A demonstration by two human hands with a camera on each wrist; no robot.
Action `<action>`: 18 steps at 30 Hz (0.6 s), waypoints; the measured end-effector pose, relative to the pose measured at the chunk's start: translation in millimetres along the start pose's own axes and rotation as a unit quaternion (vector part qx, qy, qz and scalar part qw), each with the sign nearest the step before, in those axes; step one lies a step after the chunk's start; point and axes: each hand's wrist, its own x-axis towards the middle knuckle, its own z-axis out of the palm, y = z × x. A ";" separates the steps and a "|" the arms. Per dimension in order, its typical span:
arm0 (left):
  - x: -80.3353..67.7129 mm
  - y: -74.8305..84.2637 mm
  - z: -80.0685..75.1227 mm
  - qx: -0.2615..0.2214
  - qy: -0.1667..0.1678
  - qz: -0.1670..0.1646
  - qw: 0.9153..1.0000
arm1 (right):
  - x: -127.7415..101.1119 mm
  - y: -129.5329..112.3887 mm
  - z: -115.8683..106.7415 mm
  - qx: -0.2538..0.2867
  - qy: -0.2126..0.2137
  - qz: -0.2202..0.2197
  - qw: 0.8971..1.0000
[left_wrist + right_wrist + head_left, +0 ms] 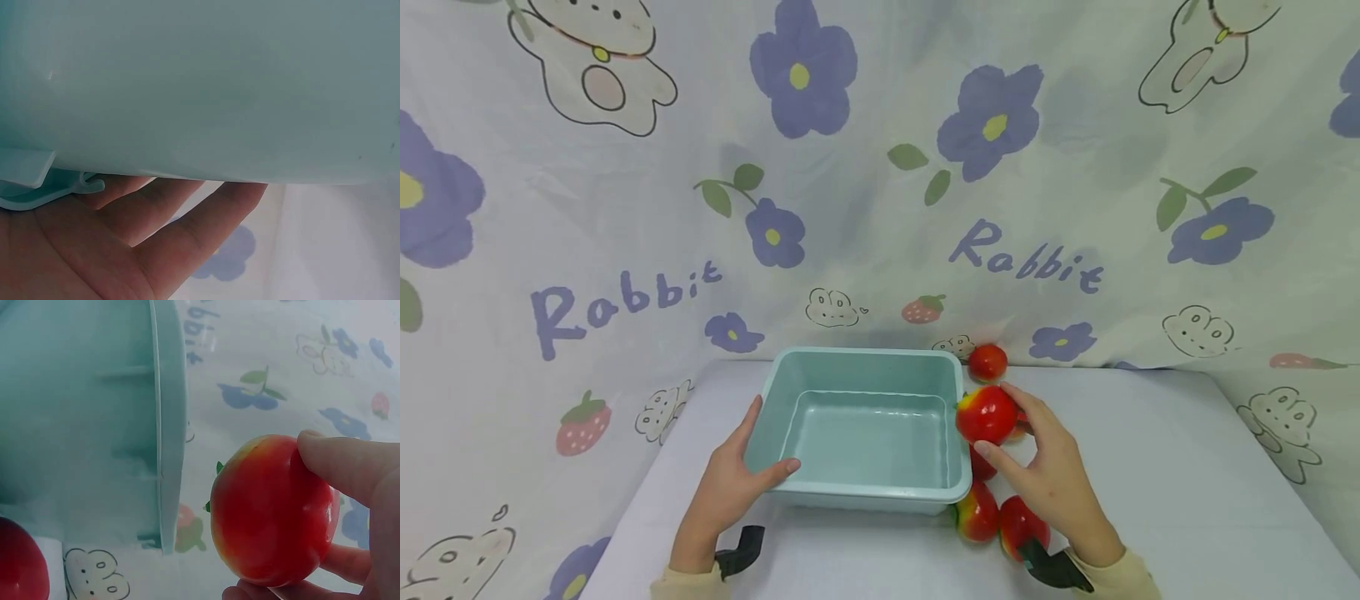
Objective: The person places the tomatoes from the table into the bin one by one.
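Nearest the lens, the right hand (pixel 1054 477) pinched a red apple (pixel 986 414) between thumb and fingertips, lifted just beside the teal tub's (pixel 865 356) right rim. It looked smooth, rigid and light, probably slippery, best taken around its widest part. The left hand (pixel 727 483) clasped the tub's near-left corner, while more apples (pixel 997 515) lay on the table (pixel 1157 492) alongside.

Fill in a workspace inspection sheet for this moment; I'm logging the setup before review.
Surface: table under a pale printed cloth.
Job's things: teal bin, nothing seen inside; red apple held beside its right rim; four more apples on the table to the bin's right.
Clutter: nothing seen.
Grippers: left hand grips the bin's near-left corner; right hand holds the apple in its fingertips.
Cables: nothing seen; black wrist mounts only.
Surroundings: rabbit-and-flower backdrop.
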 end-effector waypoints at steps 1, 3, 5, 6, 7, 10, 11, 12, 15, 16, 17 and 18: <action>0.0 -0.4 0.2 0.000 0.001 0.001 1.000 | -0.2 -1.0 1.2 0.005 -0.002 0.001 1.000; -0.1 -1.0 0.6 -0.001 0.003 0.003 1.000 | -0.5 -2.9 3.7 0.009 -0.007 0.003 1.000; -0.2 -1.2 0.7 -0.001 0.004 0.005 1.000 | -0.4 -5.0 6.5 0.010 -0.013 0.005 1.000; -0.3 -1.3 0.6 -0.001 0.004 0.005 1.000 | 0.1 -6.1 7.8 0.010 -0.016 0.005 1.000; -0.4 -1.5 0.7 0.000 0.004 0.006 1.000 | 0.2 -7.1 9.2 0.009 -0.018 0.006 1.000; -0.5 -1.9 0.6 0.001 0.005 0.008 1.000 | 0.9 -9.7 13.2 0.008 -0.023 0.005 1.000; -0.6 -2.1 0.6 0.001 0.006 0.010 1.000 | 1.1 -10.3 14.4 0.009 -0.025 0.004 1.000; -0.5 -2.4 0.7 0.002 0.007 0.011 1.000 | 1.4 -10.9 15.6 0.012 -0.027 0.002 1.000; -0.4 -3.4 1.1 0.003 0.008 0.015 1.000 | 1.5 -11.6 19.8 0.023 -0.037 -0.002 0.999; -0.3 -3.7 1.3 0.003 0.008 0.016 1.000 | 1.6 -11.6 21.2 0.027 -0.040 -0.004 0.999; -0.3 -4.1 1.4 0.003 0.008 0.016 1.000 | 1.7 -11.6 22.6 0.030 -0.043 -0.006 0.999; -0.4 -4.3 1.6 0.002 0.008 0.016 1.000 | 1.8 -11.8 23.9 0.032 -0.046 -0.006 0.998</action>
